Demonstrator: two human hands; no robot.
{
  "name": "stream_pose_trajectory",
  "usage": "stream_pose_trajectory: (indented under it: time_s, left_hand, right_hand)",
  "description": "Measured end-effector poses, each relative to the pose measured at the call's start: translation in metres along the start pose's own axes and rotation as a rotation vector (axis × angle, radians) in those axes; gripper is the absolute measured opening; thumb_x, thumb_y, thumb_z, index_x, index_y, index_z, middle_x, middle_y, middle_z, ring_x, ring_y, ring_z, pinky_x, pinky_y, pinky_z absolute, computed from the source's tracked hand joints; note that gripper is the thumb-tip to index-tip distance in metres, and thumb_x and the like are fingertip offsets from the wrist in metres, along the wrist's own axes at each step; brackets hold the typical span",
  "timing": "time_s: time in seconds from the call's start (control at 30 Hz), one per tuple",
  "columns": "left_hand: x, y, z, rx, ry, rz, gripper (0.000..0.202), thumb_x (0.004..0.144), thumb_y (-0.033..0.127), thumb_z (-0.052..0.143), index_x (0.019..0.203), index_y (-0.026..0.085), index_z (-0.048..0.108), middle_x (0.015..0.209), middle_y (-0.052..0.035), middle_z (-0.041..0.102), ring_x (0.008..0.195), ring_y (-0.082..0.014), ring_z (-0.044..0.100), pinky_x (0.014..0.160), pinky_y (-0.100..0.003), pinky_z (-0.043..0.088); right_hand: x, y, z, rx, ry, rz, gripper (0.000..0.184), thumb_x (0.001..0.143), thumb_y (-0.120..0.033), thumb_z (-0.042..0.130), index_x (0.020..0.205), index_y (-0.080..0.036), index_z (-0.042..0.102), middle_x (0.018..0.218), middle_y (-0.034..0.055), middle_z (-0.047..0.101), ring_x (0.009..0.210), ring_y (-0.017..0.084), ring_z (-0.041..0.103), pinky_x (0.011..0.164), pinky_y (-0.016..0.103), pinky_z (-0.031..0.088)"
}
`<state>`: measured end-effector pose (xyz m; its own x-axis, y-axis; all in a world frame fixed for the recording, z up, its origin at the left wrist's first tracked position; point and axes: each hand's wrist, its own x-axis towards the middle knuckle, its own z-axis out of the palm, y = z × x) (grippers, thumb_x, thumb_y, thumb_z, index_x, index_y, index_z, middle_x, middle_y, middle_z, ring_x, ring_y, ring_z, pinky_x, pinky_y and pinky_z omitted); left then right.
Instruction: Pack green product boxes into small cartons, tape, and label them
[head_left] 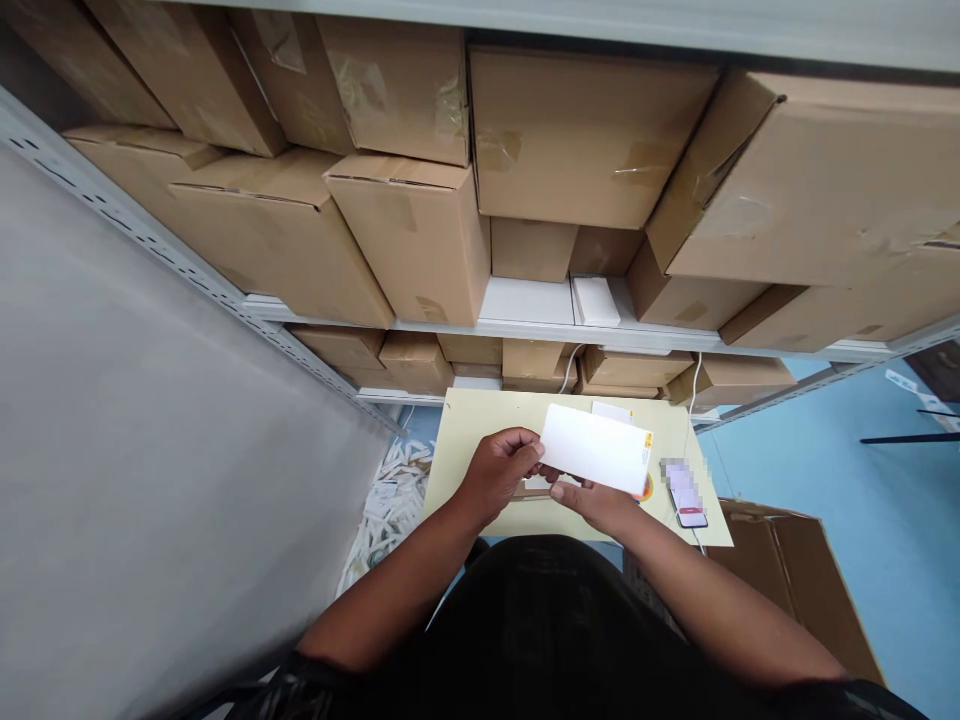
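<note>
My left hand (504, 466) pinches the left end of a flat white rectangular sheet (596, 448), like a card or envelope, with a small yellow mark at its right end. My right hand (598, 503) lies under the lower edge of that sheet, its thumb pointing left. The sheet hides most of the right fingers, so I cannot tell whether they grip it. Below both hands is a pale yellow tabletop (469, 430). A second white sheet (611, 411) with a yellow mark lies behind the first one. Some flat white and brown material shows partly beneath my hands.
A phone (684, 494) with a lit screen lies at the table's right, near white cables. Cardboard boxes (409, 235) fill the shelves ahead, with a small white box (595, 301) among them. An open carton (795, 570) stands right; white scraps (384, 510) heap on the floor left.
</note>
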<state>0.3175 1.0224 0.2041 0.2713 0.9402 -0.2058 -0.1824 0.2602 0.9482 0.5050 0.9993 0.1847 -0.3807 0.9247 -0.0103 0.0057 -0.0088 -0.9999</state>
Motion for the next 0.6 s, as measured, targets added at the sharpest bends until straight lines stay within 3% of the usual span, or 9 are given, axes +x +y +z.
stream_pose_trajectory:
  time_s: [0.13, 0.3, 0.43, 0.6]
  left_hand:
    - [-0.002, 0.005, 0.006, 0.0, -0.012, 0.024, 0.023, 0.084, 0.039, 0.072, 0.078, 0.016, 0.07, 0.063, 0.0004, 0.063, 0.061, -0.0129, 0.056, 0.063, -0.027, 0.044]
    - [-0.003, 0.004, 0.004, -0.018, -0.083, 0.002, 0.017, 0.081, 0.033, 0.073, 0.081, 0.016, 0.072, 0.068, -0.0001, 0.064, 0.065, -0.0123, 0.054, 0.067, -0.027, 0.045]
    - [-0.004, 0.004, 0.003, 0.0, -0.093, 0.013, 0.012, 0.079, 0.029, 0.073, 0.081, 0.017, 0.072, 0.07, 0.0004, 0.065, 0.066, -0.012, 0.055, 0.068, -0.027, 0.045]
    - [-0.005, 0.004, 0.004, -0.041, -0.123, 0.007, 0.012, 0.08, 0.029, 0.07, 0.075, 0.017, 0.069, 0.066, 0.0008, 0.064, 0.065, -0.0125, 0.056, 0.069, -0.028, 0.045]
  right_hand:
    - [0.0, -0.009, 0.017, 0.069, 0.167, 0.083, 0.028, 0.088, -0.052, 0.069, 0.094, -0.024, 0.074, 0.094, 0.0041, 0.075, 0.09, 0.024, 0.069, 0.088, 0.038, 0.055]
    - [0.011, -0.011, 0.016, 0.206, 0.349, 0.17, 0.034, 0.087, -0.049, 0.068, 0.067, -0.021, 0.068, 0.064, 0.0021, 0.067, 0.07, 0.021, 0.064, 0.076, 0.035, 0.051]
    - [0.012, -0.011, 0.016, 0.265, 0.361, 0.221, 0.034, 0.083, -0.046, 0.072, 0.063, -0.02, 0.067, 0.058, 0.0009, 0.063, 0.062, 0.018, 0.061, 0.072, 0.033, 0.049]
    - [0.009, -0.011, 0.019, 0.258, 0.332, 0.213, 0.029, 0.082, -0.048, 0.071, 0.075, -0.019, 0.071, 0.061, 0.0012, 0.066, 0.062, 0.019, 0.062, 0.068, 0.033, 0.05]
